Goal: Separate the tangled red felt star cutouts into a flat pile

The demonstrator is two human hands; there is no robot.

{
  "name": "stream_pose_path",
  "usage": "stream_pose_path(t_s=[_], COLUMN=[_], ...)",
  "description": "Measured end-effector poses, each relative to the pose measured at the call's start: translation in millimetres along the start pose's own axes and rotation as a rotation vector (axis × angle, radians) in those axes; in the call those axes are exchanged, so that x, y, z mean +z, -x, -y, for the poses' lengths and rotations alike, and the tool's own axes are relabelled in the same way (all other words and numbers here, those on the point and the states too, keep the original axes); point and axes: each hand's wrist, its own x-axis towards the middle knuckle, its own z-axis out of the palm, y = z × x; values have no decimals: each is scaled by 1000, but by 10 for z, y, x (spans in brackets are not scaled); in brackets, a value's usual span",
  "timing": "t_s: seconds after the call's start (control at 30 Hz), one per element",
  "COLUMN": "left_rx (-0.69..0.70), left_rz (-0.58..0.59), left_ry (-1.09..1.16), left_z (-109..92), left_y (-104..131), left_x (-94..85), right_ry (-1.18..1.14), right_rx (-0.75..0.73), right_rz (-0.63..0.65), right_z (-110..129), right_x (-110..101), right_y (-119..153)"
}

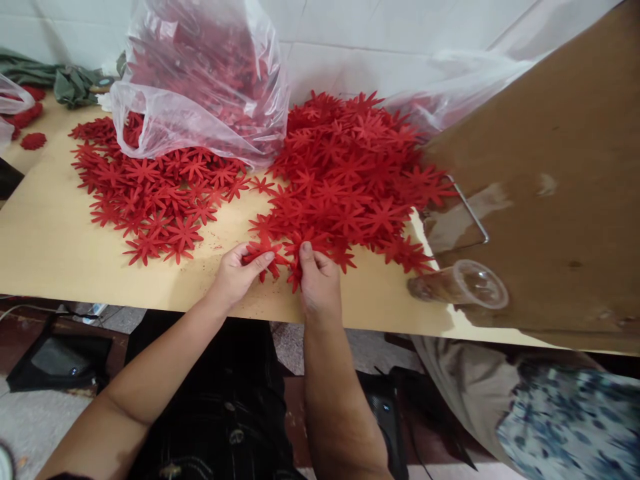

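My left hand (pixel 236 272) pinches a red flower-shaped piece (pixel 265 250) between thumb and fingers, at the front part of the table. Close beside it, my right hand (pixel 319 277) grips another red flower-shaped piece (pixel 295 267), its thumb on top. The two pieces meet or nearly meet between my hands. Just behind the right hand rises a large pile of red flower-shaped pieces (pixel 345 173). A second, lower pile of the same pieces (pixel 155 193) spreads out to the left. My fingers partly hide both held pieces.
A clear plastic bag (pixel 200 87) full of red pieces stands on the left pile. A clear plastic cup (pixel 465 285) stands at right, beside a brown board (pixel 550 167) with a metal wire handle. Small red crumbs lie on the table (pixel 380 300). Another person's patterned clothing (pixel 570 420) shows at lower right.
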Motion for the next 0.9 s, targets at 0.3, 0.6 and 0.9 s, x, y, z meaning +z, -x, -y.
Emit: stream_pose_path(t_s=[0.3,0.6,0.9], left_rx=[-38,-74,-117], left_rz=[44,-89,-247], left_ry=[82,254,467], left_z=[9,-19,-95], left_y=[-13,-40,-57], left_x=[-18,-7,-27], right_ry=[135,-32,-91], right_rx=[-114,-103,31], right_rz=[370,405,212], right_z=[92,135,89], right_x=[30,15,-27], right_y=[68,99,94])
